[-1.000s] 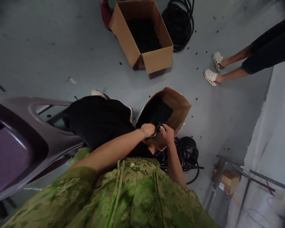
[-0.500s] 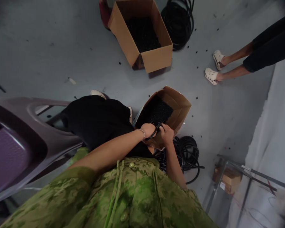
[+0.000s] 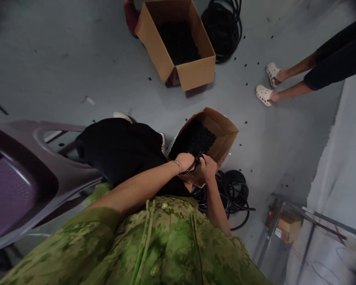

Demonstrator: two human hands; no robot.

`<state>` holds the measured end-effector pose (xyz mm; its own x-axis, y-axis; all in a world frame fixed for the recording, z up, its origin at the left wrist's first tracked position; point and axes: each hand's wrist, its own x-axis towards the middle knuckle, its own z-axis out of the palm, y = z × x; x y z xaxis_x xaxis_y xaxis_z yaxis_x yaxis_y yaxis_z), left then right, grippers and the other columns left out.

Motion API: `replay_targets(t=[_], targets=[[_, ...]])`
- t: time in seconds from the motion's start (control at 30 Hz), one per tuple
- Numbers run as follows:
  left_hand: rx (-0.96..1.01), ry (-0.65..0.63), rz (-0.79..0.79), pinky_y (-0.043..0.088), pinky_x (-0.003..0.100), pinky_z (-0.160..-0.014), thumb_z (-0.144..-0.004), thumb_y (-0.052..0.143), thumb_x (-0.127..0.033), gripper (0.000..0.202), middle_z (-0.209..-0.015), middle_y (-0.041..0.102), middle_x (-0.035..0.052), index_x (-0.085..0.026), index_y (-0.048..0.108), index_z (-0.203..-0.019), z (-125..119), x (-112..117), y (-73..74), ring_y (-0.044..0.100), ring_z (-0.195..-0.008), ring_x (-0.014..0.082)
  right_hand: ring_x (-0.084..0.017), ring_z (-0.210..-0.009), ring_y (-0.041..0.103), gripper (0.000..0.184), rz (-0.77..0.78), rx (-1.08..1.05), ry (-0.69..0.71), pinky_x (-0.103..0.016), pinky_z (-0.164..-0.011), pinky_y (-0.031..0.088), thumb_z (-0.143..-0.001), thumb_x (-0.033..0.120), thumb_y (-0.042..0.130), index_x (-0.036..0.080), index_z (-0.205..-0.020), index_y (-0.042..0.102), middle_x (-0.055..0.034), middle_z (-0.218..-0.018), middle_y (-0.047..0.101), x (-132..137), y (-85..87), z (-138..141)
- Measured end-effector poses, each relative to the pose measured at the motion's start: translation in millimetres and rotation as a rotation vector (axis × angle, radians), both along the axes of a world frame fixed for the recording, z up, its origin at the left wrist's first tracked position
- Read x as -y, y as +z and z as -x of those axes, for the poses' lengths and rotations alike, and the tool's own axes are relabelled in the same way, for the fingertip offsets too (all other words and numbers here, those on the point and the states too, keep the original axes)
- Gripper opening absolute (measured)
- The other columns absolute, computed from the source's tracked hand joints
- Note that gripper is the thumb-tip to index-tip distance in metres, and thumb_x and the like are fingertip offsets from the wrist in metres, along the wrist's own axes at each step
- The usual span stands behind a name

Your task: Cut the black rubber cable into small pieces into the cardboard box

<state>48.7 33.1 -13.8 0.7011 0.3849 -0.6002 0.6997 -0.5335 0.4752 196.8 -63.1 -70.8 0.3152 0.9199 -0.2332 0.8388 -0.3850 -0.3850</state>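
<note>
My left hand (image 3: 185,161), with a bracelet at the wrist, is closed on a thin length of black tubing (image 3: 189,170) that curves beneath its fingers. Close beside it, my right hand (image 3: 208,168) is also closed, its thumb and fingers pinching dark tubing between the two hands; the exact grip is partly hidden. Both hands are over the near edge of an open cardboard box (image 3: 225,132). Inside lies a heap of small black pieces (image 3: 200,137). A loose coil of black tubing (image 3: 235,190) rests on the floor beside my right forearm.
A larger cardboard box (image 3: 197,75) with black pieces stands ahead, next to another black coil (image 3: 222,33). A person in white clogs (image 3: 264,95) stands at the right. A purple chair (image 3: 10,198) is at left, a metal frame (image 3: 302,213) at lower right.
My hands stay in nearly the same place over the box. The black tubing between them has shifted slightly, and its loop looks flatter.
</note>
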Motion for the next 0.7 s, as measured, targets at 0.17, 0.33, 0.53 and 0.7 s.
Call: replay_targets(t=[0.17,0.33,0.53,0.7], targets=[[0.003,0.032,0.014,0.055,0.035,-0.077,-0.089,0.049,-0.03,0.038,-0.096,0.073,0.0234,-0.005,0.075,-0.098,0,-1,0.2,0.071,-0.093,0.0333,-0.021,-0.093,0.066,0.031,0.003,-0.018,0.04,-0.027,-0.082,0.048,-0.095,0.033,0.049,0.02,-0.113,0.071,-0.0101,-0.103,0.073,4,4.4,10],[-0.055,0.067,0.047,0.055,0.032,-0.079,-0.092,0.046,-0.037,0.044,-0.101,0.073,0.0227,-0.006,0.075,-0.103,0,-3,0.8,0.07,-0.098,0.0308,-0.021,-0.097,0.067,0.032,0.007,-0.071,-0.035,-0.029,-0.086,0.05,-0.095,0.032,0.048,0.02,-0.115,0.071,-0.0101,-0.109,0.074,7,1.2,14],[-0.132,0.051,0.136,0.054,0.032,-0.083,-0.091,0.046,-0.034,0.043,-0.109,0.072,0.0214,-0.006,0.074,-0.108,1,-6,8.6,0.069,-0.104,0.0308,-0.022,-0.097,0.069,0.03,0.145,-0.108,-0.155,-0.033,-0.088,0.051,-0.092,0.036,0.055,0.024,-0.111,0.074,-0.0081,-0.108,0.075,12,-7.2,-6],[-0.126,0.058,0.143,0.053,0.03,-0.083,-0.089,0.049,-0.036,0.043,-0.11,0.072,0.0208,-0.007,0.074,-0.108,1,-8,15.4,0.069,-0.103,0.0292,-0.021,-0.083,0.07,0.027,0.135,-0.14,-0.15,-0.032,-0.078,0.053,-0.087,0.039,0.058,0.024,-0.102,0.075,-0.0061,-0.09,0.077,17,-6.5,-17]])
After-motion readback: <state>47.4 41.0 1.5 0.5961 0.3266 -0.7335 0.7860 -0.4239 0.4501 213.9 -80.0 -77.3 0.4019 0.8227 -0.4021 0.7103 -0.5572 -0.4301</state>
